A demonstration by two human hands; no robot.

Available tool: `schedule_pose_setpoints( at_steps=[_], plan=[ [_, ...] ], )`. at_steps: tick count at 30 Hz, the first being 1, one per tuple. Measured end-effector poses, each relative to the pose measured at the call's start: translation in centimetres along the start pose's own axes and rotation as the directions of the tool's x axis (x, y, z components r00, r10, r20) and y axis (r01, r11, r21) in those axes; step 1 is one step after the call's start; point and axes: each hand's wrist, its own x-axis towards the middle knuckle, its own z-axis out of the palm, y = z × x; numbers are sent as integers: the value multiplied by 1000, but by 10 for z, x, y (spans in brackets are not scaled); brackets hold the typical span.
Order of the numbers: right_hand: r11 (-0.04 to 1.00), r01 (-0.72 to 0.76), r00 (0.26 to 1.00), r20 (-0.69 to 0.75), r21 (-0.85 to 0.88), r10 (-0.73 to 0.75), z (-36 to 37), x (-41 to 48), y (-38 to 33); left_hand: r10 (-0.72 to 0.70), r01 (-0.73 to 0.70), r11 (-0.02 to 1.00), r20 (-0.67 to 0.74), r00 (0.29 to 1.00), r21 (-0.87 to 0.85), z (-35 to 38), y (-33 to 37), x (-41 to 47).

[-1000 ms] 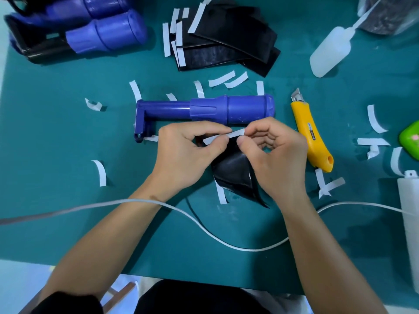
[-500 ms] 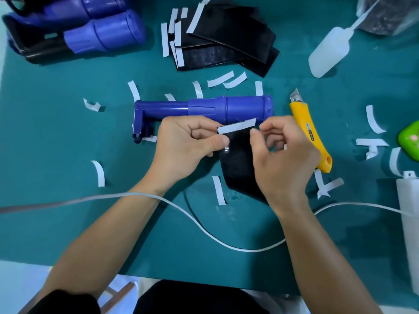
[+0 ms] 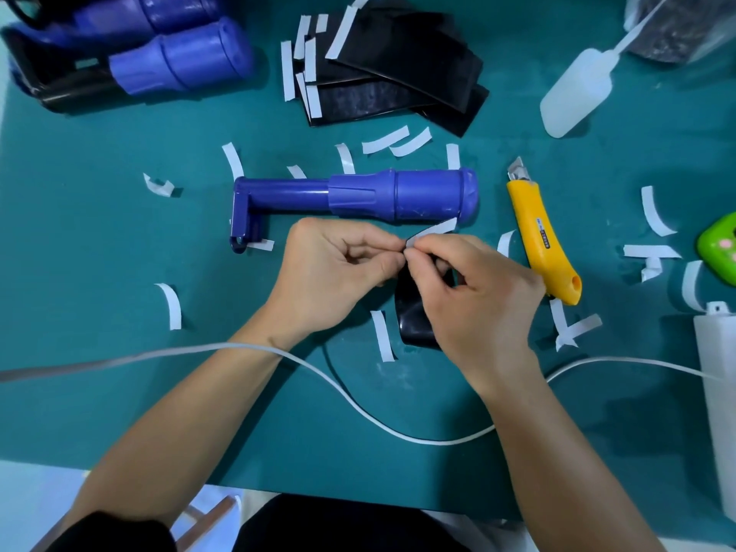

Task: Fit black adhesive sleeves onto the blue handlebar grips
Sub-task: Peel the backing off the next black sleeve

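Observation:
A blue handlebar grip (image 3: 358,197) lies sideways on the green mat, just beyond my hands. A black adhesive sleeve (image 3: 414,316) hangs between my hands, mostly hidden by them. My left hand (image 3: 330,272) pinches the sleeve's top left corner. My right hand (image 3: 474,296) pinches the near end of the white backing strip (image 3: 434,229), whose free end sticks up to the right toward the grip. A stack of black sleeves (image 3: 394,73) with white strips lies at the top centre.
Two more blue grips (image 3: 183,61) lie at the top left. A yellow utility knife (image 3: 541,237) lies right of my hands, a squeeze bottle (image 3: 577,93) beyond it. Several peeled white strips (image 3: 384,336) litter the mat. A white cable (image 3: 358,408) crosses near my wrists.
My right hand has moved left to meet my left at the sleeve's corner. The white strip, flat along the top edge before, now lifts at its right end.

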Motion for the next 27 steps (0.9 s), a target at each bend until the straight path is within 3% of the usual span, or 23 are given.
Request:
schedule_pose_setpoints(
  at_steps=[16, 23, 27],
  plan=[
    [985, 162, 985, -47, -61, -165, 8, 0, 6, 48, -45, 994, -23, 999, 96, 2, -2, -6],
    [996, 87, 996, 7, -24, -87, 4, 1, 9, 70, -67, 992, -23, 997, 107, 4, 1, -8],
    [998, 57, 995, 84, 13, -58, -2, 3, 9, 12, -8, 996, -48, 999, 87, 5, -1, -6]
  ],
)
